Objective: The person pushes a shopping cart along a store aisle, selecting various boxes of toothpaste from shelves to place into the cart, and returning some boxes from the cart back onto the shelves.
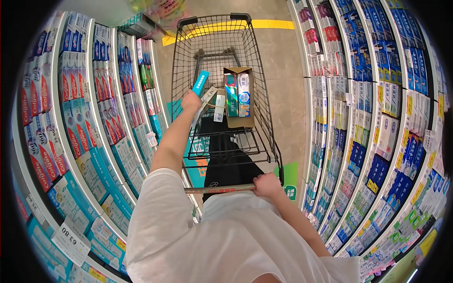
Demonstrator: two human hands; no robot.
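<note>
pinching the teal box (201, 82) by its near end, left hand (190, 100) is nearer, long axis pointing forward-right from it; right hand (267, 184) curls round cart handle (219, 189).

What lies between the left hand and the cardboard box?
In the head view, a white package and another slim pale item lie between left hand and box.

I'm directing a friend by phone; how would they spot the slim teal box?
Find the black wire shopping cart, then the left hand over its left side. The slim teal box juts from that hand, pale lettering along it; unlike the open brown carton in the cart, it is held.
</note>
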